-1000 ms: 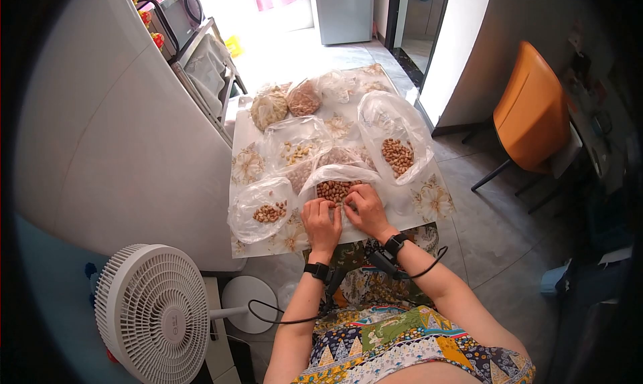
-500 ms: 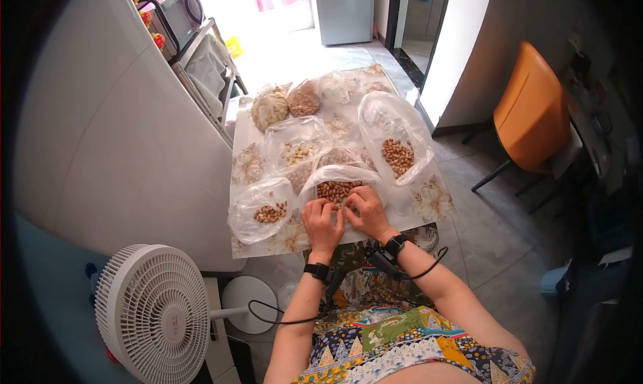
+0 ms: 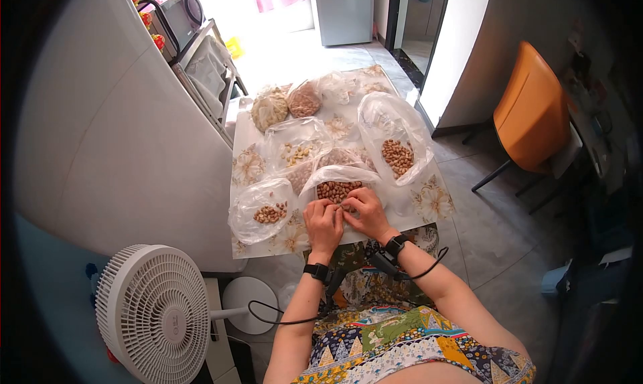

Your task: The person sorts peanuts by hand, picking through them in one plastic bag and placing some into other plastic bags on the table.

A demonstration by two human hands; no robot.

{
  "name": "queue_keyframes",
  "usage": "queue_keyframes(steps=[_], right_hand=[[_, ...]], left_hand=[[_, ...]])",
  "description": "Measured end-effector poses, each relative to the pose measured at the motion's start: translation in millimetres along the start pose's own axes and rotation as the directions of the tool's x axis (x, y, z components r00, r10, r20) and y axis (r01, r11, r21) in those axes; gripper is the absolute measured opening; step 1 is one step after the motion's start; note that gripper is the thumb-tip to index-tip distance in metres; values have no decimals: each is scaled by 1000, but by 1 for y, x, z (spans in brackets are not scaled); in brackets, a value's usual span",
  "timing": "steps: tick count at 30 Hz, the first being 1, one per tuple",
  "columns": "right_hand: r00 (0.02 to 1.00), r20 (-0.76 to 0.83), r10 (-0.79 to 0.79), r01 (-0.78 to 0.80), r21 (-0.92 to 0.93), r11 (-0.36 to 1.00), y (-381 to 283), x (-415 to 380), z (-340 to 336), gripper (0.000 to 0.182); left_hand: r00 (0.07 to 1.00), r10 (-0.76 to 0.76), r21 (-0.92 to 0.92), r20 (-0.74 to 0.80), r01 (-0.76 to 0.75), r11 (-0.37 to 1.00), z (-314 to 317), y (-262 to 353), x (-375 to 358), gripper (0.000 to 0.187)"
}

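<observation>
Surface: floral-clothed table (image 3: pixel 432 200) mid-frame, strewn with clear bags.
Nearest bag (image 3: pixel 338 183): just above both hands, mouth gaping toward the person so the nuts are reachable; long axis runs up-frame.
Left hand (image 3: pixel 323 222): curled, fingertips pinched together; what they hold cannot be told.
Right hand (image 3: pixel 365 210): curled, fingertips meeting the left's at the bag mouth.
Side bag (image 3: pixel 262 208): left of the hands, holding a few nuts.

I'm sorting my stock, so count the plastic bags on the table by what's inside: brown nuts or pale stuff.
Bags of brown nuts: 5
Bags of pale contents: 2
Total: 7
</observation>
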State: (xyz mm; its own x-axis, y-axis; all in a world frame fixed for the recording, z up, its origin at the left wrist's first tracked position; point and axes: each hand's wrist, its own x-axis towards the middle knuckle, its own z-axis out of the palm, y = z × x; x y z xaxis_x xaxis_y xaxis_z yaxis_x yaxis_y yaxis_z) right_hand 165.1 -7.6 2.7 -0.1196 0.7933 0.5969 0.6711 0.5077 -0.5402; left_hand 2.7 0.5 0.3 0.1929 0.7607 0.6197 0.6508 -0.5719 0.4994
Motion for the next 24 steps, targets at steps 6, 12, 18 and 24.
queue_keyframes(steps=[6, 12, 18, 24], right_hand=[[1000, -7, -26, 26, 5, 1000, 0, -1, 1, 18], [1000, -5, -22, 22, 1, 1000, -1, 0, 0, 17], [1000, -11, -25, 25, 5, 1000, -2, 0, -1, 17], [999, -18, -26, 27, 8, 1000, -1, 0, 1, 16]], left_hand=[[1000, 17, 2, 3, -17, 1000, -1, 1, 1, 9], [1000, 5, -7, 12, -5, 1000, -1, 0, 1, 9], [1000, 0, -11, 11, 0, 1000, -1, 0, 0, 10], [1000, -4, 11, 19, 4, 1000, 0, 0, 0, 9]])
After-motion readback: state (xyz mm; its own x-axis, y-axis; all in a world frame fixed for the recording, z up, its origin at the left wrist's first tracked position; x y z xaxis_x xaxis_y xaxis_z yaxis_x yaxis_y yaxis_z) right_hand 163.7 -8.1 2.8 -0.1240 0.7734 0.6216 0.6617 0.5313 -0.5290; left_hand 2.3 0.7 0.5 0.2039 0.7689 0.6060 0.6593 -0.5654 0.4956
